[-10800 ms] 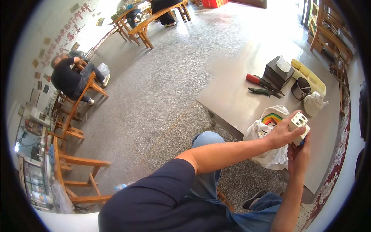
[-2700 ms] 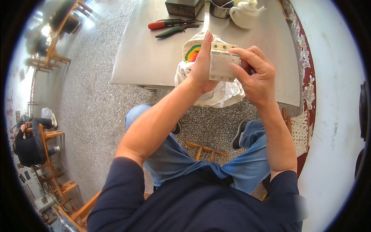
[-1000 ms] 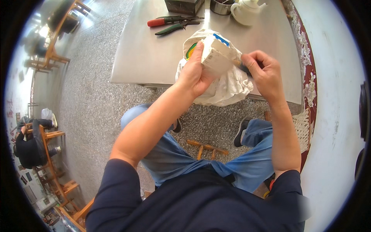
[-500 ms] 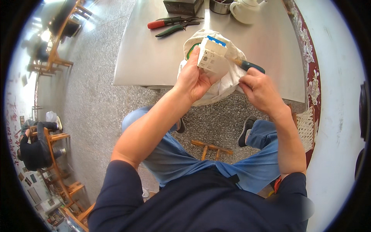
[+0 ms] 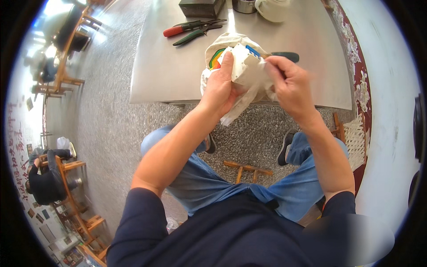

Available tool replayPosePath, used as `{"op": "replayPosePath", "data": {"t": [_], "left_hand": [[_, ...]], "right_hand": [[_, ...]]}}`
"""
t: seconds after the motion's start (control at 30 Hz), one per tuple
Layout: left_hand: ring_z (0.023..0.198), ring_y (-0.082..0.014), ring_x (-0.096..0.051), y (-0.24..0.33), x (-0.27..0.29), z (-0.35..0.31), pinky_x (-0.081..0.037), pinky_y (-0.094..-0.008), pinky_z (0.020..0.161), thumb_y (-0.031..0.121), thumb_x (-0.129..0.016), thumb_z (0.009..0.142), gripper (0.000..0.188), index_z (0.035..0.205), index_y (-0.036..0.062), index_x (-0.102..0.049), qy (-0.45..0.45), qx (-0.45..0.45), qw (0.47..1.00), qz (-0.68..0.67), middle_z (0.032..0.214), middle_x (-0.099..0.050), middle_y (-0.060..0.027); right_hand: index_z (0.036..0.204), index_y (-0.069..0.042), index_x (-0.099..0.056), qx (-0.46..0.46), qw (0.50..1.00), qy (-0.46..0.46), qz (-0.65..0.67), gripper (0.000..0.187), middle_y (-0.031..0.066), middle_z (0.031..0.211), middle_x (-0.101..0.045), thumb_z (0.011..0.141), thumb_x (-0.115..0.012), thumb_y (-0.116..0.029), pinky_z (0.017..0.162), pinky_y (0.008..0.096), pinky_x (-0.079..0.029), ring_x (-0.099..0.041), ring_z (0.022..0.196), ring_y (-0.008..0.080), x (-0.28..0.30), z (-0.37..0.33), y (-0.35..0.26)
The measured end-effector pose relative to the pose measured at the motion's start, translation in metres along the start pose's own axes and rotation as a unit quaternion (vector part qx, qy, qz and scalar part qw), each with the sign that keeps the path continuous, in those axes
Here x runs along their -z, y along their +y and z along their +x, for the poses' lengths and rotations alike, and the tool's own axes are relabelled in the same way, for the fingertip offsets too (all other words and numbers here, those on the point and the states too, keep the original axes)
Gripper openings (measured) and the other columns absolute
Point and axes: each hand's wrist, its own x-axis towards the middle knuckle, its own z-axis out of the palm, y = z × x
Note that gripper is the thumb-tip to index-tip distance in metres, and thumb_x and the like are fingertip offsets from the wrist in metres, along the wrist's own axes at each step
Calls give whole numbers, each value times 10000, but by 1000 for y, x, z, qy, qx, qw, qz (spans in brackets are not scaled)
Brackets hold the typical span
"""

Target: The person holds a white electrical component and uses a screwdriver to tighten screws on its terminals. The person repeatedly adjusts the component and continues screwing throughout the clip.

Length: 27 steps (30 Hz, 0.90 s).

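A white boxy electrical unit (image 5: 242, 60) with a blue strip along its top sits in my left hand (image 5: 220, 86), thumb pressed on its near-left side. Under and around it lies a white cloth bag (image 5: 218, 42) with a rainbow-coloured patch. My right hand (image 5: 291, 84) is closed, its fingertips pinching pale, crumpled cloth of the bag beside the unit; motion smears this spot. Just beyond those fingers a dark green tool handle (image 5: 287, 56) points right, its other end hidden by hand and cloth.
Red-handled pliers (image 5: 180, 29) and green-handled pliers (image 5: 195, 35) lie on the metal table (image 5: 164, 71). Behind them stand a dark box (image 5: 202, 6), a metal pot (image 5: 244, 5) and a white teapot (image 5: 272, 10). A peeling wall (image 5: 356, 62) borders the right side. A person (image 5: 46, 178) sits far left.
My right hand has moved up and inward, drawing the cloth towards the unit. The unit has tilted in my left hand, and more of the rainbow patch shows.
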Motion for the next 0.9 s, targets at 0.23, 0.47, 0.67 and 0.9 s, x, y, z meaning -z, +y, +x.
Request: {"op": "replayPosePath", "data": {"t": [0.23,0.47,0.67,0.9], "left_hand": [[1126,-253,-676,-9,19,7,-603,-425,941,462,-422,1108,528,1412,33,-472,-7,1,998,58,1285,-638,-135],[1198,-280,-636,-11,23,5,-552,-438,1032,467,-398,1112,562,1446,17,-440,-28,-15,999,6,1339,-605,-161],[1233,-273,-618,-8,26,3,-533,-483,1033,502,-394,1102,589,1452,31,-450,-40,8,999,36,1366,-601,-139],[1208,-263,-630,-8,32,4,-548,-461,1008,518,-408,1093,607,1440,22,-461,-43,2,999,18,1346,-613,-137]], "right_hand": [[1095,5,-727,59,996,-65,-22,173,173,963,-691,943,-665,-51,769,381,-543,-676,841,335,-11,-3,6],[1093,-2,-719,114,986,-86,-91,196,175,983,-673,919,-631,-15,775,432,-547,-673,882,378,-11,-6,14],[1069,4,-711,131,972,-116,-158,186,179,996,-665,902,-635,-26,780,445,-548,-669,899,385,-2,-9,17],[1065,20,-716,27,995,-59,-73,181,199,999,-687,907,-639,-22,793,422,-552,-678,906,375,8,-8,18]]}}
